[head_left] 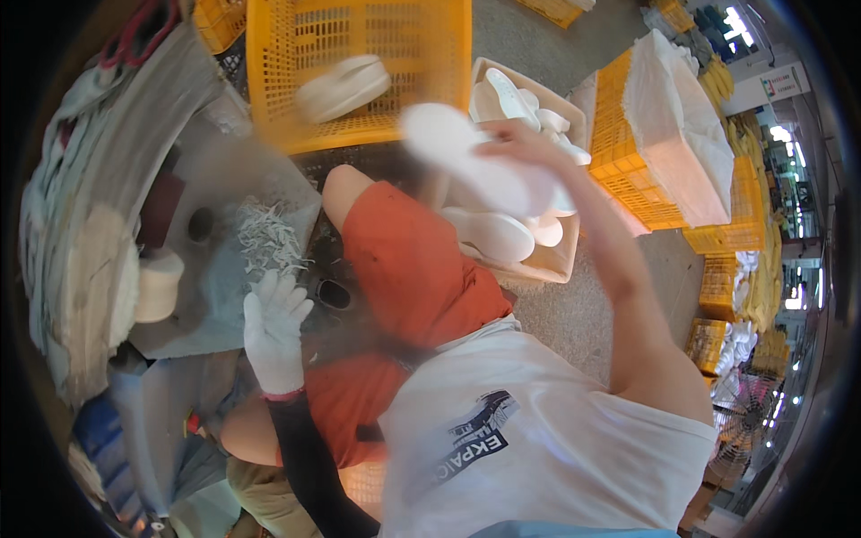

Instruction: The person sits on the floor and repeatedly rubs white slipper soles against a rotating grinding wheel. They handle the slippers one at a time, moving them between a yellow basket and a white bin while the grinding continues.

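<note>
My bare right hand (pixel 529 148) grips a white shoe sole (pixel 457 152), smeared by motion, above a pale tub (pixel 563 269). Inside that tub lie several more white soles (pixel 491 235). My left hand (pixel 276 330), in a white knitted glove, holds nothing; its fingers are stretched out beside a heap of white trimmings (pixel 269 235) on a grey work surface (pixel 211 309). Beyond my knees, a pair of white soles (pixel 343 88) shows blurred in a yellow crate (pixel 448 54).
A cream-coloured roller or spool (pixel 160 285) stands at the left of the work surface, by a cloth-draped machine part (pixel 108 242). Stacked yellow crates (pixel 619 134) with a white liner (pixel 682 125) stand at the right. A fan (pixel 740 417) is farther right.
</note>
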`<state>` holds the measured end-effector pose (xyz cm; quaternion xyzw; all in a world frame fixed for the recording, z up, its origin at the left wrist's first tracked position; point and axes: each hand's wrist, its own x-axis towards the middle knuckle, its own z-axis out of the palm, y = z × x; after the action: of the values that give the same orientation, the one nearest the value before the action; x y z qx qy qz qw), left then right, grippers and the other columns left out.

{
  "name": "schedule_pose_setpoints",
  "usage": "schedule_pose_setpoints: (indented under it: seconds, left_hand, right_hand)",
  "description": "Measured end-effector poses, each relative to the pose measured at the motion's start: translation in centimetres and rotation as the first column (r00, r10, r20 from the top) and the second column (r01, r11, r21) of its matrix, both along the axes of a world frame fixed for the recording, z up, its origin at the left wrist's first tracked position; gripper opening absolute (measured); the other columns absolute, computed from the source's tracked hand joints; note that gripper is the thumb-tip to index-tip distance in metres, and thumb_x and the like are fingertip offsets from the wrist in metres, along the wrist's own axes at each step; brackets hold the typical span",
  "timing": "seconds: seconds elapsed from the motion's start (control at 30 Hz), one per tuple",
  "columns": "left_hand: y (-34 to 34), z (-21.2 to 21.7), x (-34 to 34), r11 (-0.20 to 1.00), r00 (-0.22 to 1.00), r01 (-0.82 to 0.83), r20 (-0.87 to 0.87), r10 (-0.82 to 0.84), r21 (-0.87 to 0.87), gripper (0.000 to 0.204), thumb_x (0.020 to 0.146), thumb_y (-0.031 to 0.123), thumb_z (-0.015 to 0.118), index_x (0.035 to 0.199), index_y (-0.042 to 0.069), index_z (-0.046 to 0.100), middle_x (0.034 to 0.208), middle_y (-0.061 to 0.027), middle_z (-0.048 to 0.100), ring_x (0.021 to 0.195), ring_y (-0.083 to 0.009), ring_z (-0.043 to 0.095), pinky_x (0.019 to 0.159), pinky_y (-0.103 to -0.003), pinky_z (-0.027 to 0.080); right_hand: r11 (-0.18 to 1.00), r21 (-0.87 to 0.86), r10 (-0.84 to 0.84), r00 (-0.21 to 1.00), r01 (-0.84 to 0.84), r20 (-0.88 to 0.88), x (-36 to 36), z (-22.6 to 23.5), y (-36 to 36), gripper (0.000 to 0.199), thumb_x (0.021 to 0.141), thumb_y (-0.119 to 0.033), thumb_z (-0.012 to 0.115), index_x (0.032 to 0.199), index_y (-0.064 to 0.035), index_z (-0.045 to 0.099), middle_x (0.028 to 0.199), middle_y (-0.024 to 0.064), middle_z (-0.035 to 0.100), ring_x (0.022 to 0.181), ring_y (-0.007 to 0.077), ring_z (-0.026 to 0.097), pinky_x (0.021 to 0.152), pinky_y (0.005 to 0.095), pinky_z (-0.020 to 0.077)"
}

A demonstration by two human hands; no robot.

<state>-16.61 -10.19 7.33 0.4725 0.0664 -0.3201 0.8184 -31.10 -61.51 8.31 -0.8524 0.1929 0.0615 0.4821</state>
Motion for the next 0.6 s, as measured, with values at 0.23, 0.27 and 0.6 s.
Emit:
schedule_pose_setpoints:
  seconds: [0.23, 0.27, 0.6]
  left_hand:
    - [-0.9, -4.8, 2.4, 0.993, 0.981, 0.054, -0.191, -0.034, 0.102, 0.063, 0.111, 0.045, 0.046, 0.153, -0.002, 0.044, 0.143, -0.0216, 0.058, 0.115, -0.0296, 0.062, 0.100, -0.042, 0.051]
    - [-0.8, -5.9, 2.8, 0.992, 0.979, 0.065, -0.201, -0.043, 0.106, 0.064, 0.112, 0.045, 0.046, 0.154, -0.003, 0.042, 0.146, -0.0237, 0.055, 0.119, -0.0315, 0.060, 0.103, -0.044, 0.049]
    - [2.0, -11.9, 3.2, 0.969, 0.913, 0.056, -0.404, 0.048, 0.241, 0.055, 0.108, 0.046, 0.055, 0.140, 0.001, 0.057, 0.126, -0.0177, 0.066, 0.108, -0.0297, 0.066, 0.093, -0.044, 0.056]
  right_hand:
    - [0.519, -0.854, -0.061, 0.998, 0.023, -0.010, -0.5, -4.1, -6.8, 0.041, 0.088, -0.023, 0.079, 0.126, -0.0074, 0.072, 0.121, 0.0188, 0.070, 0.112, 0.0369, 0.066, 0.101, 0.0492, 0.0509]
    - [0.676, -0.637, -0.104, 0.904, 0.371, 0.415, 2.5, -5.6, -4.8, 0.031, 0.089, -0.014, 0.076, 0.119, -0.0060, 0.072, 0.118, 0.0183, 0.070, 0.112, 0.0380, 0.065, 0.100, 0.0501, 0.0506]
    - [0.615, -0.759, -0.004, 0.963, 0.215, 0.269, 42.8, -21.5, -3.0, 0.036, 0.092, -0.012, 0.063, 0.126, 0.0000, 0.066, 0.121, 0.0243, 0.069, 0.117, 0.0407, 0.064, 0.101, 0.0528, 0.0494]
